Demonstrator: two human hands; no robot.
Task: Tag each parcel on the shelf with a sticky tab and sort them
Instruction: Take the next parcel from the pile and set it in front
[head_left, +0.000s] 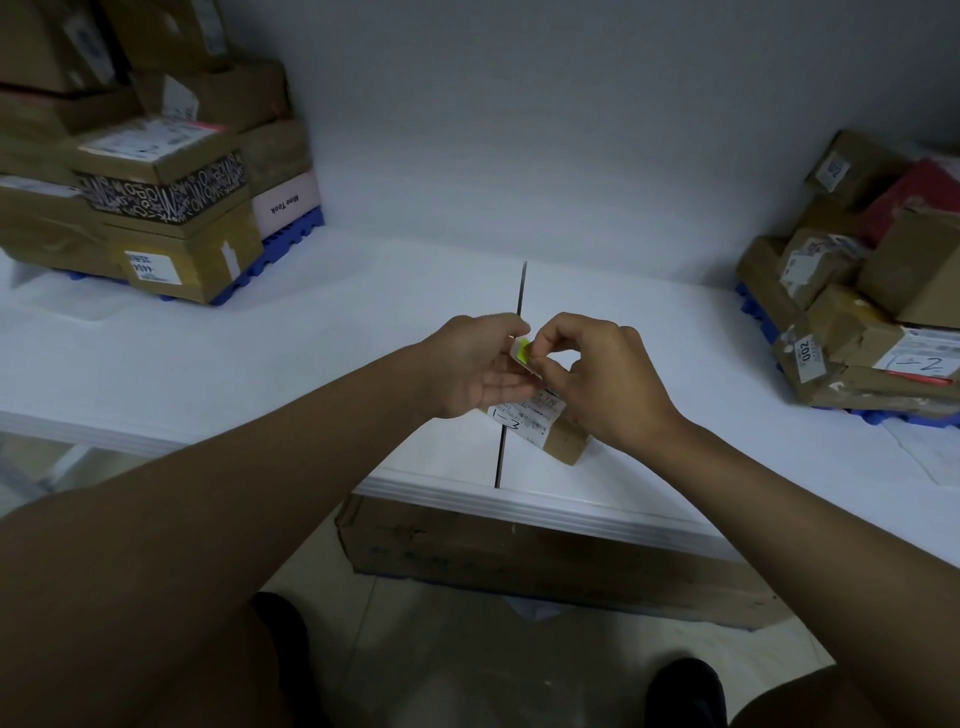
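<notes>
Both hands met above the middle of the white counter (260, 332). Left hand (480, 366) held a small pad of sticky tabs (523, 353), yellow-green at its top, with the fingers half curled under it. Right hand (597, 379) pinched the top tab between thumb and forefinger, the other fingers curled. Just under the hands, at 6 o'clock from them, a small brown parcel (550, 428) with a white label lay on the counter, across the dark seam (521, 291). One stack of parcels (166, 197) stood at 10 o'clock on a blue pallet (283, 244); another pile (862, 301) lay at 3 o'clock. A long carton (519, 556) lay on the floor under the counter edge.
</notes>
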